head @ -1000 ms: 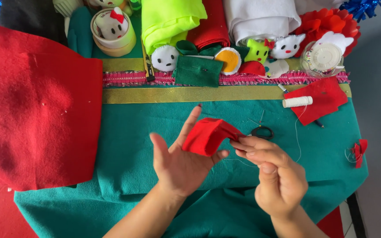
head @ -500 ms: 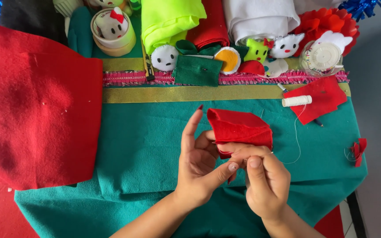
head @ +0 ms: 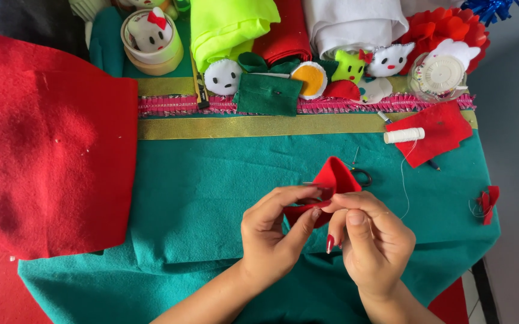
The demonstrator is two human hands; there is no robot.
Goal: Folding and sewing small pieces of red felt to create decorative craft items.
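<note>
My left hand (head: 274,231) and my right hand (head: 370,237) meet over the green felt cloth (head: 199,192) and both pinch a small folded piece of red felt (head: 331,180). The felt sticks up as a point above my fingertips. A thin white thread runs from near my right hand up to a white thread spool (head: 403,135). Small black scissors (head: 363,176) lie just behind the red felt, mostly hidden by it.
A large red felt sheet (head: 43,162) covers the left side. Gold and pink ribbon bands (head: 211,117) cross the cloth. Behind them lie stuffed felt figures (head: 223,77), a dark green felt square (head: 268,95), fabric rolls, tape rolls (head: 151,42), a pin box (head: 439,73) and red scraps (head: 442,123).
The red felt was spread wide between my hands half a second ago; now it is folded narrower into an upright point, and both hands have closed in on it lower down.
</note>
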